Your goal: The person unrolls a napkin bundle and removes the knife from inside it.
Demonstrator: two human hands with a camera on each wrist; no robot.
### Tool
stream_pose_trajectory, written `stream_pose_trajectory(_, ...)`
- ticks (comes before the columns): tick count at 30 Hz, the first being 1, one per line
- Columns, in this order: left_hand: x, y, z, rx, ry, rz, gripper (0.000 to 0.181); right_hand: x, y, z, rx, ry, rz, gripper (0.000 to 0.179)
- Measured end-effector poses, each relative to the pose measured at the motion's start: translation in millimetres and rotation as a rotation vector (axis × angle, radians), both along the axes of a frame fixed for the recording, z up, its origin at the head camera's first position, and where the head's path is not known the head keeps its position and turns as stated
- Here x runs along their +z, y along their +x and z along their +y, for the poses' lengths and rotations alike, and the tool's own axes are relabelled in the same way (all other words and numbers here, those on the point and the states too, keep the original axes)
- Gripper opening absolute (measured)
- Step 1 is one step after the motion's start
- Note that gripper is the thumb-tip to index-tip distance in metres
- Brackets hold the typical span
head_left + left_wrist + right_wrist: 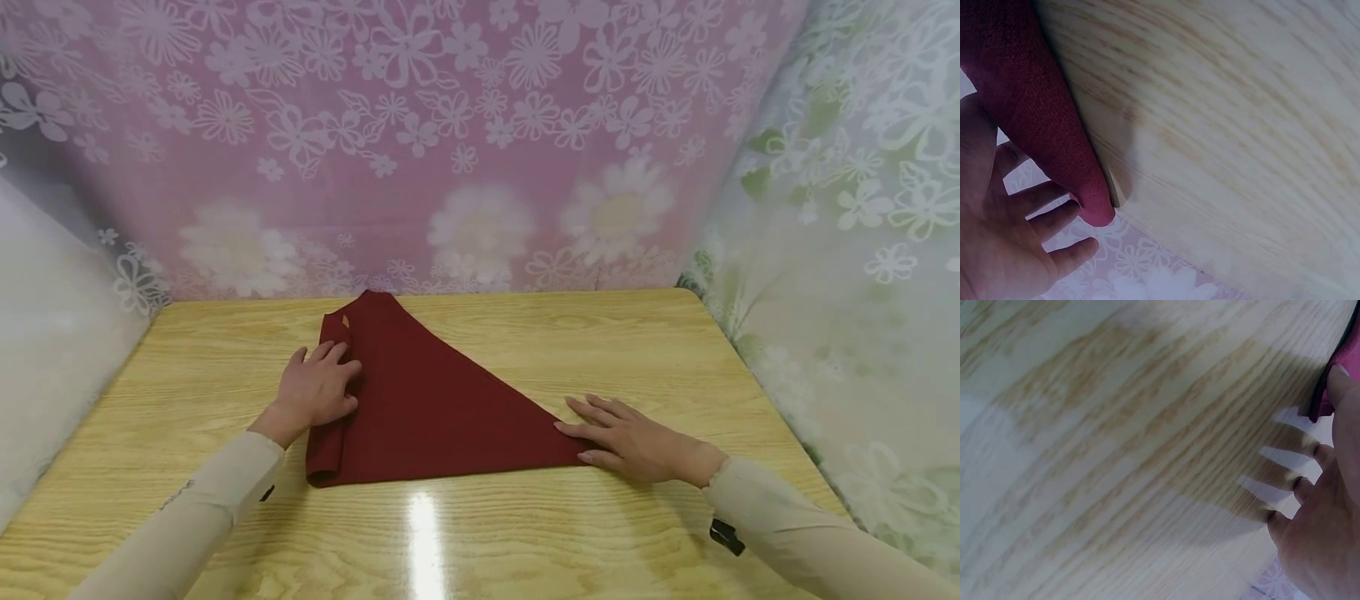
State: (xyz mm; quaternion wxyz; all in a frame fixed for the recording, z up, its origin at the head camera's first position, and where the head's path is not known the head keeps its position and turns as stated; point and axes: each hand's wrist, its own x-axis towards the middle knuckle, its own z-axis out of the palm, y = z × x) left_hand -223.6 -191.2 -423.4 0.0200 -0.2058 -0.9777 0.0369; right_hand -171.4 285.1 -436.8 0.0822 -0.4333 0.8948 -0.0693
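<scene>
A dark red cloth (427,400) lies on the wooden table, folded into a rough triangle that narrows to the right. Along its left side runs a thick doubled-over edge (326,450), and a small gap near the top of that edge shows the table through it. My left hand (318,390) rests on this folded edge; the left wrist view shows its fingers spread beside the cloth (1041,112). At the narrow right tip lies my right hand (633,442), its fingers extended, thumb and forefinger touching the cloth. In the right wrist view a corner of the cloth (1346,362) shows beside the thumb.
The wooden table (525,542) reaches to a pink flowered backdrop (360,200) behind. A pale flowered curtain (862,292) borders the right side, and another pale sheet (52,317) stands on the left. Light glares off the table near the front.
</scene>
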Motion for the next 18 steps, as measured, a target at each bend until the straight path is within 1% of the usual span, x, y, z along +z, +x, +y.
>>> stream_pose_trajectory(4, 1.1, 1.3, -1.0, 0.003, -0.015, -0.007, 0.035, -1.5, -0.4, 0.8, 0.01, -0.015, 0.009, 0.048)
stream_pose_trajectory(7, 1.7, 3.7, -3.5, 0.01, -0.011, -0.001, 0.034, -3.2, -0.5, 0.9, 0.016, -0.025, 0.024, 0.048)
stream_pose_trajectory(11, 1.4, 6.3, -8.5, 0.025, 0.02, 0.018, 0.032, -4.4, -0.8, 2.5, 0.0, -0.032, 0.011, 0.048)
stream_pose_trajectory(14, 0.7, 8.8, -14.0, 0.031, 0.039, 0.025, 0.032, -4.8, -0.7, 3.5, -0.016, -0.029, -0.015, 0.049)
stream_pose_trajectory(18, -0.3, 11.6, -24.3, 0.015, 0.027, 0.045, 0.032, -5.9, -0.4, 3.9, -0.013, -0.033, -0.015, 0.049)
